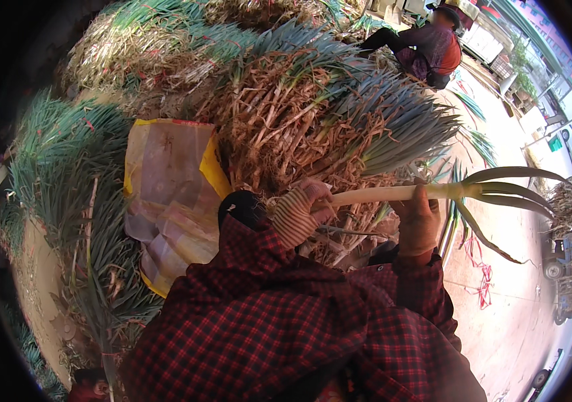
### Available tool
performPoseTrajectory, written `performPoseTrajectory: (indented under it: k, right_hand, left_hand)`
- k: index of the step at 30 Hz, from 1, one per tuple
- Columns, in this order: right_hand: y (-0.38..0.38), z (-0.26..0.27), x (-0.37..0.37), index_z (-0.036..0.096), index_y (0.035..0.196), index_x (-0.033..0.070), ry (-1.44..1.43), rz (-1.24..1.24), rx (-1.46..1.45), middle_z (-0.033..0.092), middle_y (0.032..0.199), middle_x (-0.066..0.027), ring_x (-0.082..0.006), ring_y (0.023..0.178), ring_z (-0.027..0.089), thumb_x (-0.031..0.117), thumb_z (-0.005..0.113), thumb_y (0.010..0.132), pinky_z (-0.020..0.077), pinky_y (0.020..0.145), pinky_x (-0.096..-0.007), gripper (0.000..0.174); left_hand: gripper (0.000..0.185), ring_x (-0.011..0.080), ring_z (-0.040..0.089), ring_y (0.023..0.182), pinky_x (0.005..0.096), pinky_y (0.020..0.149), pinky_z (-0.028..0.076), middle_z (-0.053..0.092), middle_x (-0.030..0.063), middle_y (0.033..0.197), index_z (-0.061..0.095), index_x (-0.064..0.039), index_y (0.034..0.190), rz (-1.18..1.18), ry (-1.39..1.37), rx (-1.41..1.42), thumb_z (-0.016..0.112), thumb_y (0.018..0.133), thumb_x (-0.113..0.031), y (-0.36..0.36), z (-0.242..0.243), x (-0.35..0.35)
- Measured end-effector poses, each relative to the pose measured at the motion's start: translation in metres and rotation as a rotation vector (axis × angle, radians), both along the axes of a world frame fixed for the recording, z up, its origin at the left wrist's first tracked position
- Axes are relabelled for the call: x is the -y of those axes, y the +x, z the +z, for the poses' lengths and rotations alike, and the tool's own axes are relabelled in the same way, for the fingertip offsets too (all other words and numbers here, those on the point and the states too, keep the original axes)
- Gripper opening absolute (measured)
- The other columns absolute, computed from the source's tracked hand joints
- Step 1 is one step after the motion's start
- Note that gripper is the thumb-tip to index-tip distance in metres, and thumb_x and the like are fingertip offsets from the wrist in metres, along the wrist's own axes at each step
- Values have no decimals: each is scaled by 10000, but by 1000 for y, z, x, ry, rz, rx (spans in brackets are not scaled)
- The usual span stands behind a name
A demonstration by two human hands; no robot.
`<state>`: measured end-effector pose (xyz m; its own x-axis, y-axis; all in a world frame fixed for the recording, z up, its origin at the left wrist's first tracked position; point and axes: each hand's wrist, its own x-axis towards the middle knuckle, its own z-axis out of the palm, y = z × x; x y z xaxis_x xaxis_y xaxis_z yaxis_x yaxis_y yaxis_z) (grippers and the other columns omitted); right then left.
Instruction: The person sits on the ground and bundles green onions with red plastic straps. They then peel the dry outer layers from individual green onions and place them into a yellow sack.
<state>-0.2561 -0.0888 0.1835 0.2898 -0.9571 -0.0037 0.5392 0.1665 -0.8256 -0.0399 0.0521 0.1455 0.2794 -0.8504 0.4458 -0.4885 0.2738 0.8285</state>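
My left hand, in a striped knit glove, grips the root end of a large green onion. Its pale stalk lies almost level and points right. My right hand, also gloved, holds the stalk below where the dark green leaves fan out. Just beyond both hands lies a big pile of untrimmed green onions, with dry brown husks and roots toward me. Loose husks lie beneath the held stalk.
A woven plastic sack with yellow edges lies to the left. Green onion bundles flank it. A seated person is at upper right; another person's hand shows at lower left. Red ribbon and a loaded vehicle are at right.
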Motion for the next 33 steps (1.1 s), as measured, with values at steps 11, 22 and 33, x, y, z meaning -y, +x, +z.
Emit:
performPoseTrajectory:
  k: [11,22,33]
  right_hand:
    - [-1,16,-4,621,1180,33,-22,-44,-35,643,1020,-57,-196,938,670,216,682,973,638,782,-376,283]
    - [12,4,-18,571,1121,22,4,-161,-190,615,1013,-85,-216,885,664,248,705,959,634,722,-395,309]
    - [9,-15,-13,502,1196,16,141,-137,-197,593,998,-107,-261,799,686,322,716,944,626,691,-371,451]
  left_hand:
    - [230,225,660,966,353,852,569,635,72,1087,647,-90,972,-46,-53,-190,817,820,-60,1,0,5]
    - [206,237,657,953,368,818,573,629,64,1077,653,-82,1017,105,-130,114,772,854,-44,-4,-10,14]
    - [292,217,630,899,377,780,540,608,90,1058,576,-72,1152,-29,53,-132,736,916,-136,5,-11,17]
